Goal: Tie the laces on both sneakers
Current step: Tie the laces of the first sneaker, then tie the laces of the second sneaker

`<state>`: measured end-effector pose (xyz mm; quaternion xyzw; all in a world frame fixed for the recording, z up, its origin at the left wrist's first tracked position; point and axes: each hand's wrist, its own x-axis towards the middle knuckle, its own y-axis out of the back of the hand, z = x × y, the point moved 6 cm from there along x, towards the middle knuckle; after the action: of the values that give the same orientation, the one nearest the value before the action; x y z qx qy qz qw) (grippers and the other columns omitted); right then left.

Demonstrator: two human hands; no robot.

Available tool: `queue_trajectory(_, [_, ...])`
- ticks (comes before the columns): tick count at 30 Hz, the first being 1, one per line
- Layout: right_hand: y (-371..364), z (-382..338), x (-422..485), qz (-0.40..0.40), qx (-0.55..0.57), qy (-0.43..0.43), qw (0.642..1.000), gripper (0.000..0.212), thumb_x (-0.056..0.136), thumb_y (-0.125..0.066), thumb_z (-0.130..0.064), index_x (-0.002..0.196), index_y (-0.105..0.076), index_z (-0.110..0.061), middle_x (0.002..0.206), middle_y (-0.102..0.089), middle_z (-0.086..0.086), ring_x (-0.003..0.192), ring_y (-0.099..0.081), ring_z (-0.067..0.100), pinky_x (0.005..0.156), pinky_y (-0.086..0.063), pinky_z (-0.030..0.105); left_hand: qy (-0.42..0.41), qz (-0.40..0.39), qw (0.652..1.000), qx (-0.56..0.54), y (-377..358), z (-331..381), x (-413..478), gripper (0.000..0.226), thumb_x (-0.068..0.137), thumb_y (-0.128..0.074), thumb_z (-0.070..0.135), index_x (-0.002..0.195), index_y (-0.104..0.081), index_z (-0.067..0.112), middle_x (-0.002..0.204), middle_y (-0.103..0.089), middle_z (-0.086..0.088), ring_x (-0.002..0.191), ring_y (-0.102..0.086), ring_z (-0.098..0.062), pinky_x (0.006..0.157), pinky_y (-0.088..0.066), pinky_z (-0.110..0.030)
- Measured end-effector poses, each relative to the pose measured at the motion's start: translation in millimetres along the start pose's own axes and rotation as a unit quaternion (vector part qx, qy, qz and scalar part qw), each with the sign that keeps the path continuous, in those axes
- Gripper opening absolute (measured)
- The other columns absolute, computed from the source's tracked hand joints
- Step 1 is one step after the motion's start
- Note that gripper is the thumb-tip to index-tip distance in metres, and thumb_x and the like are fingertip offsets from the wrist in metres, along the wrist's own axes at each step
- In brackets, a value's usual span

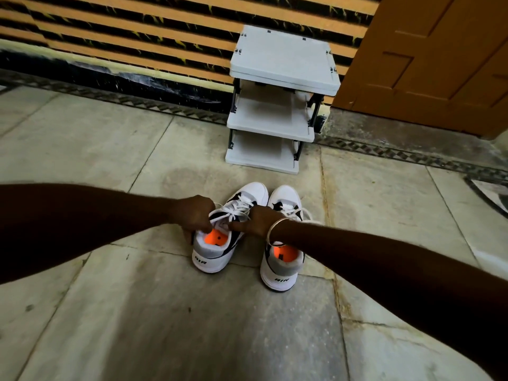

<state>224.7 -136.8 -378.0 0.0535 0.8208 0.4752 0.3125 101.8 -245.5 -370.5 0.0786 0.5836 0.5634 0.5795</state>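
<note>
Two white, grey and black sneakers with orange insoles stand side by side on the stone floor, toes pointing away from me. Over the tongue of the left sneaker (217, 255) my left hand (193, 214) pinches a white lace (236, 209). My right hand (259, 221), a metal bangle on its wrist, grips the lace's other end at the same shoe. The laces cross loosely between the two hands. The right sneaker (283, 266) stands untouched, partly under my right wrist, with its laces lying loose to the right.
A small grey three-tier shoe rack (283, 64) stands against the striped wall just beyond the sneakers. An orange wooden door (439, 56) is at the far right. Bare stone floor tiles (165, 312) lie around the shoes.
</note>
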Motion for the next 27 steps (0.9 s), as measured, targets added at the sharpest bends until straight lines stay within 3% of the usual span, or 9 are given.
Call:
queue_trajectory(3, [1.0, -8.5, 2.7, 0.026, 0.042, 0.004, 0.999, 0.049, 0.077, -0.069, -0.063, 0.093, -0.067, -0.017, 0.085, -0.067, 0.005, 0.078, -0.060, 0.018, 0.064, -0.045, 0.027, -0.001, 0.030, 1.000, 0.010, -2.2, -6.0, 1.8, 0.044, 0.056, -0.059, 0.030, 0.086, -0.071, 0.000, 0.085, -0.069, -0.021, 0.073, -0.059, -0.021, 0.050, -0.033, -0.019])
queue_trajectory(8, [-4.6, -29.1, 16.6, 0.025, 0.056, 0.023, 0.998, 0.056, 0.085, -0.067, -0.052, 0.119, -0.064, -0.008, 0.111, -0.069, 0.013, 0.102, -0.065, 0.028, 0.078, -0.047, 0.030, 0.014, 0.076, 0.997, -0.010, 0.8, -28.1, 0.6, 0.029, 0.061, -0.060, 0.024, 0.078, -0.067, 0.001, 0.088, -0.073, -0.023, 0.070, -0.062, -0.023, 0.050, -0.037, -0.018])
queue_trajectory(10, [-5.0, -33.1, 18.6, 0.017, 0.043, 0.027, 0.999, 0.055, 0.088, -0.063, -0.053, 0.120, -0.063, -0.008, 0.114, -0.068, 0.014, 0.103, -0.064, 0.028, 0.076, -0.044, 0.028, 0.020, 0.081, 0.996, -0.012, 0.9, -30.1, -0.8, 0.039, 0.064, -0.064, 0.025, 0.090, -0.071, -0.003, 0.094, -0.074, -0.021, 0.083, -0.069, -0.029, 0.063, -0.046, -0.029])
queue_trajectory(13, [-6.3, -31.2, 19.1, 0.019, 0.041, 0.027, 0.999, 0.058, 0.089, -0.056, -0.059, 0.123, -0.060, -0.011, 0.118, -0.067, 0.013, 0.108, -0.063, 0.030, 0.076, -0.040, 0.026, 0.020, 0.074, 0.997, -0.008, 0.1, -24.3, -3.3, 0.048, 0.074, -0.071, 0.028, 0.109, -0.066, -0.004, 0.107, -0.071, -0.020, 0.095, -0.069, -0.031, 0.057, -0.044, -0.018])
queue_trajectory(15, [-3.9, -27.0, 14.9, 0.035, 0.037, 0.028, 0.998, 0.066, 0.088, -0.049, -0.067, 0.126, -0.057, -0.013, 0.123, -0.064, 0.015, 0.112, -0.061, 0.033, 0.084, -0.046, 0.033, 0.002, 0.115, 0.993, 0.006, 1.4, -15.5, -6.0, 0.059, 0.081, -0.075, 0.033, 0.122, -0.053, -0.003, 0.116, -0.065, -0.022, 0.102, -0.066, -0.037, 0.068, -0.049, -0.027])
queue_trajectory(18, [20.0, -12.9, -1.1, 0.113, -0.026, 0.043, 0.992, 0.058, 0.096, -0.038, -0.057, 0.135, -0.049, -0.015, 0.133, -0.055, 0.018, 0.122, -0.052, 0.037, 0.098, -0.046, 0.046, -0.025, 0.251, 0.960, 0.120, 8.2, 2.1, -14.9, 0.088, 0.080, -0.055, 0.058, 0.144, -0.037, 0.001, 0.130, -0.051, -0.023, 0.107, -0.059, -0.045, 0.079, -0.050, -0.046])
queue_trajectory(21, [51.8, 18.9, -17.6, 0.170, -0.048, 0.028, 0.984, 0.047, 0.098, -0.043, -0.034, 0.140, -0.045, -0.015, 0.139, -0.048, 0.017, 0.128, -0.046, 0.038, 0.102, -0.044, 0.047, -0.074, 0.309, 0.922, 0.223, 10.6, 30.7, -21.3, 0.086, 0.069, -0.061, 0.041, 0.143, -0.044, 0.001, 0.132, -0.054, -0.023, 0.105, -0.060, -0.042, 0.079, -0.051, -0.047])
queue_trajectory(25, [66.0, 84.2, -35.7, 0.124, -0.046, -0.063, 0.989, 0.048, 0.090, -0.053, -0.019, 0.137, -0.047, -0.012, 0.134, -0.046, 0.020, 0.123, -0.048, 0.041, 0.099, -0.044, 0.043, -0.186, 0.352, 0.889, 0.225, 13.6, 76.5, -28.1, 0.082, 0.069, -0.044, 0.034, 0.145, -0.043, 0.004, 0.141, -0.049, -0.018, 0.128, -0.050, -0.036, 0.098, -0.041, -0.048])
queue_trajectory(27, [63.8, 105.1, -47.0, 0.107, -0.021, -0.090, 0.990, 0.041, 0.089, -0.056, -0.018, 0.130, -0.054, -0.012, 0.128, -0.051, 0.020, 0.118, -0.054, 0.039, 0.097, -0.044, 0.038, -0.251, 0.338, 0.870, 0.256, 5.1, 99.4, -25.7, 0.064, 0.077, -0.046, 0.033, 0.136, -0.054, 0.010, 0.133, -0.055, -0.013, 0.127, -0.051, -0.032, 0.100, -0.038, -0.047])
